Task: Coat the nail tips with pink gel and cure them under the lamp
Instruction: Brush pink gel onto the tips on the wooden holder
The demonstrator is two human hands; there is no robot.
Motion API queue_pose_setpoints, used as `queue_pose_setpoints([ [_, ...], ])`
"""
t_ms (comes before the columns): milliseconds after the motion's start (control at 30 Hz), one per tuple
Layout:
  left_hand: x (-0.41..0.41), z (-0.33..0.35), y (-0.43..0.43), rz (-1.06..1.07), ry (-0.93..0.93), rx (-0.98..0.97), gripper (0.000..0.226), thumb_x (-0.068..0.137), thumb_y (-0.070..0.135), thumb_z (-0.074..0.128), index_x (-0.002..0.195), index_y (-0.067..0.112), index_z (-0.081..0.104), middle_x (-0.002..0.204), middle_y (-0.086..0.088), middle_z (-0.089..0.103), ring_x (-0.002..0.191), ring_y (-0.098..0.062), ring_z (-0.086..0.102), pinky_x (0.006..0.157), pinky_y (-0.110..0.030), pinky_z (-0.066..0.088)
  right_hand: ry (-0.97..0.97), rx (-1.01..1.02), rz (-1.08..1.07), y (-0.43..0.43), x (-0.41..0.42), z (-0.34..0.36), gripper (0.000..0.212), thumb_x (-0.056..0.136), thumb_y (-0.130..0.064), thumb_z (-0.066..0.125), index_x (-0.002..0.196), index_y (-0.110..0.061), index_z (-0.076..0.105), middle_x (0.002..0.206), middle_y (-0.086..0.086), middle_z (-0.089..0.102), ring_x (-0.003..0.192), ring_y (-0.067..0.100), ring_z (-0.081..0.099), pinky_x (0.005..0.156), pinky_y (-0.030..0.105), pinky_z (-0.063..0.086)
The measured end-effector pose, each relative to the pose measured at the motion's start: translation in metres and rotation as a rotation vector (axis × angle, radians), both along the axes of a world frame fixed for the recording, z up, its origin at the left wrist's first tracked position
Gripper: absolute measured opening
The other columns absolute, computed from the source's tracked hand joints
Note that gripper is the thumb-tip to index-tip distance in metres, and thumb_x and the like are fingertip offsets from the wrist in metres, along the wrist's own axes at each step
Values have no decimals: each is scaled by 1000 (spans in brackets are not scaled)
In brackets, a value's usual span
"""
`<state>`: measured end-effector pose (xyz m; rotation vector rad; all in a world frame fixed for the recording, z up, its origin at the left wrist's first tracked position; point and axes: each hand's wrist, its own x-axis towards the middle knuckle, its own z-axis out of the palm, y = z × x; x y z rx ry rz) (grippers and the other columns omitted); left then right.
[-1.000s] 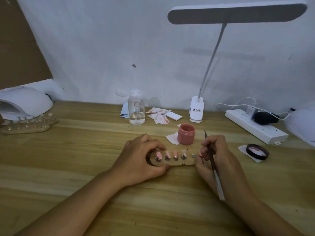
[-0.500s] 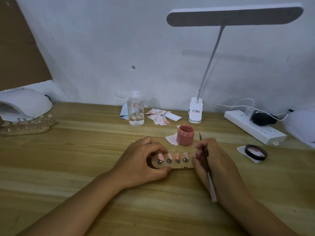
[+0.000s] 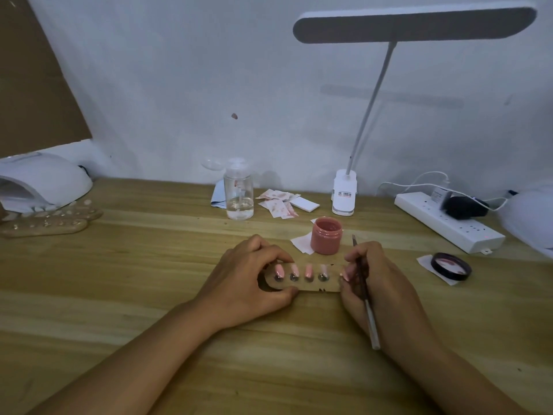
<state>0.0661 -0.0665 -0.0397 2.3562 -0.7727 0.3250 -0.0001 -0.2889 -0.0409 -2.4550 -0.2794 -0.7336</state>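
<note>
Wooden holder lies flat on the tabletop, centre front, long axis left to right. Four nail tips stand in a row on it. The three at the left are pink and the fourth is paler.

Left hand: fingers curled round the holder's left end, thumb on the near edge, forefinger on the far edge.

Right hand: at the holder's right end, fingers curled and pinching a brush. The bristle end points away from the person and the white handle runs back across the hand. A small pink shape shows at the fingertips; it may be a fifth tip, but the view is too dim to tell.

Open jar of pink gel stands just behind the holder. Its lid sits on a paper square to the right. Curing lamp is at far left, well apart from the holder, with spare holders in front of it. Desk lamp overhangs from the rear.
</note>
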Motion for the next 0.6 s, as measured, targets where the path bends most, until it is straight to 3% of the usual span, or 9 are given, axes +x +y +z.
queue_pose_setpoints([
  [200,0,0,1,-9,-22,7,53,65,65,61,111,39,66,97,21,51,93,-1,54,83,-28,49,-33,-32,-19,-1,3,-2,49,79,-11,68,105,-37,36,83,-18,51,77,4,56,65,31,51],
  [333,-1,2,1,-19,-41,6,53,66,63,63,112,38,67,98,20,50,92,-1,55,80,-25,48,31,194,2,2,5,-6,15,91,-27,54,100,-37,49,87,-11,60,79,13,61,71,43,54],
  [600,-1,1,0,-17,-22,12,53,65,67,62,111,40,66,99,20,51,93,-1,55,79,-25,49,20,227,-3,5,2,-2,12,94,-25,49,104,-31,52,91,-5,61,83,19,61,75,49,53],
])
